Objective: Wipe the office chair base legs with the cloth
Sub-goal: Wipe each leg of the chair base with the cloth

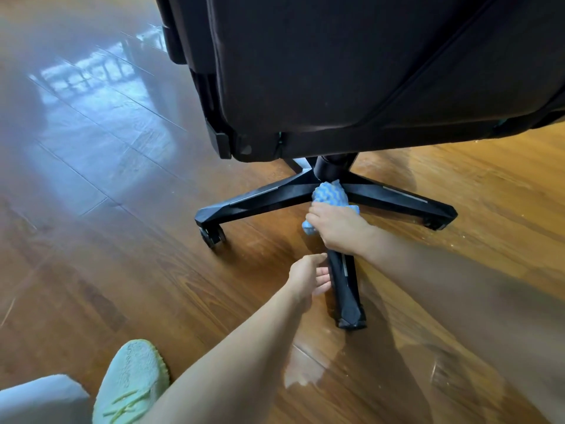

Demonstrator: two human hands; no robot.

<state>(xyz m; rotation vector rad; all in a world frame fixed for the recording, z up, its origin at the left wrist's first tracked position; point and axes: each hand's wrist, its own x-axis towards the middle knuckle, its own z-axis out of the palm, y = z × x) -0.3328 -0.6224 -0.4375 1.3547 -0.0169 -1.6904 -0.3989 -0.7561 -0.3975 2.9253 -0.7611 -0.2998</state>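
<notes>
Wiping under way at the hub end of the nearest leg

The right hand (339, 226) has its fingers curled tight round a bunched blue-and-white wavy-striped cloth (331, 194), pressing it where the near black plastic chair leg (345, 289) meets the central column (330, 168). The left hand (308, 278) sits just beside that same leg, fingers loosely bent and partly open, touching or nearly touching its side (which, I cannot tell) and holding nothing. I judge the job to be at an early or middle stage: the cloth is on one leg only, while the left-pointing leg (256, 198) and the right-pointing leg (400, 198) lie clear of it, and any legs behind the black fabric seat (351, 71) are hidden. Nothing shows which surfaces are already clean.
</notes>
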